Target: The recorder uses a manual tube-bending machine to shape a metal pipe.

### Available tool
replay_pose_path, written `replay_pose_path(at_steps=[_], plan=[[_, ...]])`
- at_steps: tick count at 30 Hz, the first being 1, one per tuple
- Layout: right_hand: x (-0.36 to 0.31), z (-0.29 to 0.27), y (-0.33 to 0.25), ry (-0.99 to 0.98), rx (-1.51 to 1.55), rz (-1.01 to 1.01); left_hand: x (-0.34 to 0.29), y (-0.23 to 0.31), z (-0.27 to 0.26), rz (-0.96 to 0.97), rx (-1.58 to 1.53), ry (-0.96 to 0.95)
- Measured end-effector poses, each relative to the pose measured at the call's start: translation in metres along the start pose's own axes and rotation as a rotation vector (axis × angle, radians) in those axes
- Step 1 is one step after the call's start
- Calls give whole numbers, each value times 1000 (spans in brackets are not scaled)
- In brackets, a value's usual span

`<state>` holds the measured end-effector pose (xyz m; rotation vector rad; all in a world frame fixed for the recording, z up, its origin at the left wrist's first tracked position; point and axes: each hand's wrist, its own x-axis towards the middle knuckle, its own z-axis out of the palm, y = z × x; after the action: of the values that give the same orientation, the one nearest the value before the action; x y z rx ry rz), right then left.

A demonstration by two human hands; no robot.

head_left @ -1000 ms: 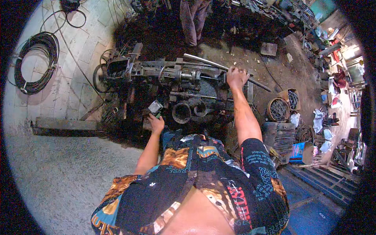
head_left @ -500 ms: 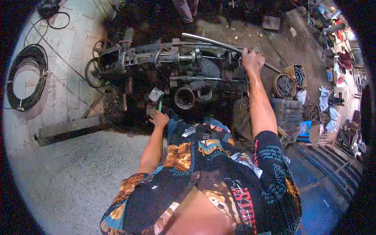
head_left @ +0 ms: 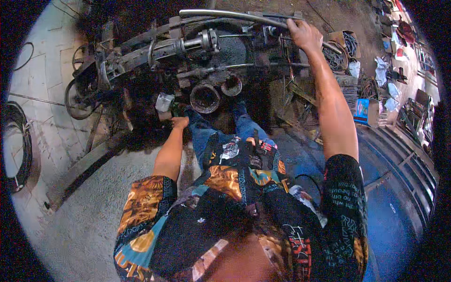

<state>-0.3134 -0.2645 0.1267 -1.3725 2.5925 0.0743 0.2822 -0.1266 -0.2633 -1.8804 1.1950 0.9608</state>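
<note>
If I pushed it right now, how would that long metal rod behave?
The metal rod is probably stiff: it extends well past the right hand without any kink. Its metallic sheen suggests it may be heavy for its thickness. It looks rounded and smooth, so it could roll if released.

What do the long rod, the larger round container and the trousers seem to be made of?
Long rod: probably bare, smooth steel, given its grey shine. Larger round container: perhaps metal, dull and rough at the rim; its dark, mottled surface leaves this open. Trousers: likely denim, matte blue with faded patches.
</note>
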Motion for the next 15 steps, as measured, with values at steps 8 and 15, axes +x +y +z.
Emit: replay_pose_path(at_steps=[8,15], plan=[[-5,-1,0,-17,3,-9,4,33,-18,264,-399,103],[-7,3,0,89,2,-57,2,28,-24,734,422,261]])
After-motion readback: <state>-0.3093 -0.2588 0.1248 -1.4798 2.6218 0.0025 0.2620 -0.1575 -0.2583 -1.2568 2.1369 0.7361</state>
